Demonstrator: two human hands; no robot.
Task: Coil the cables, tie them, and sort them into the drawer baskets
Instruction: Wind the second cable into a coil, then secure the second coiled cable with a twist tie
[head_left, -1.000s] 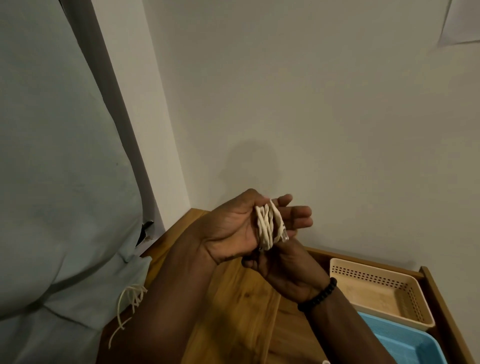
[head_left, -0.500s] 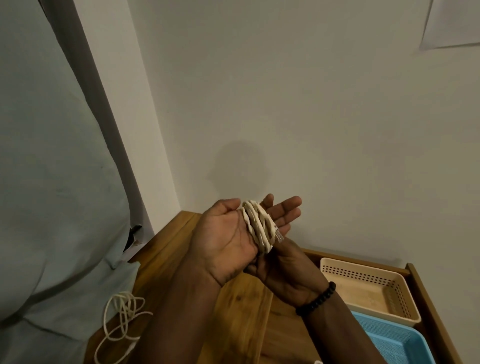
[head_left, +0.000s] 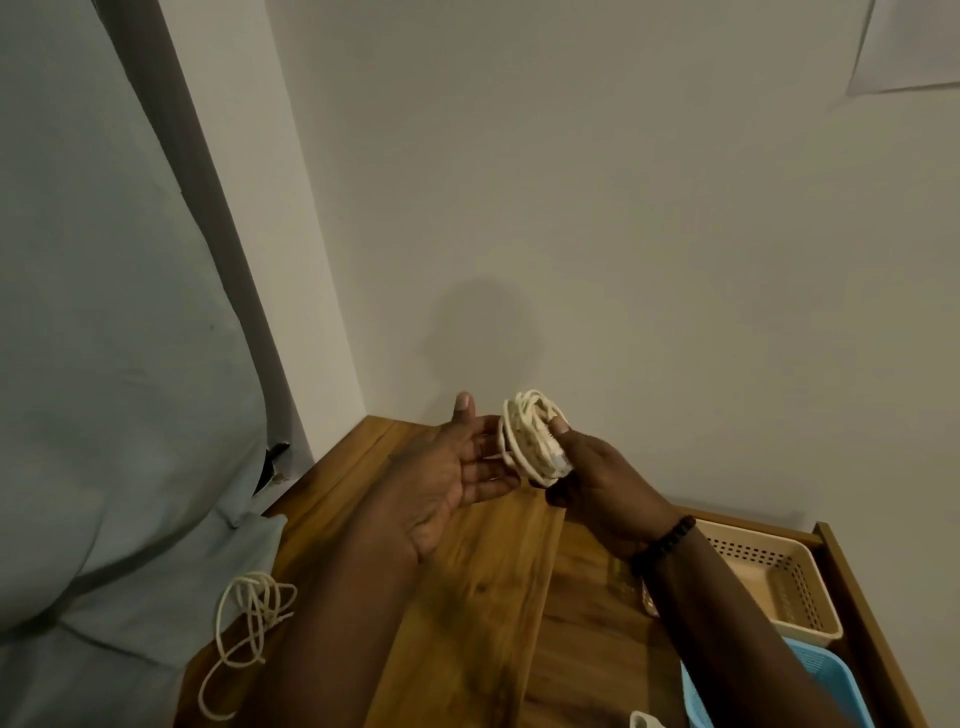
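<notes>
Up above the worktop, roughly mid-frame, the coiled cable is pinched in the right hand, thumb on top, with a white plug end tucked against the coil near the fingers. Its loops stand pretty much on edge, so the ring's open face is turned toward the left hand, which sits just beside it with palm up and fingers relaxed, nothing held. A short loose tail seems to poke out of the coil toward that palm.

So the tying is probably what's up, and the free left hand is the obvious one for it, being right there on the coil's open side.

Baskets are off to the right and lower: a beige basket and a blue basket nearer. Another loose cable is left uncoiled at the worktop's left edge.
</notes>
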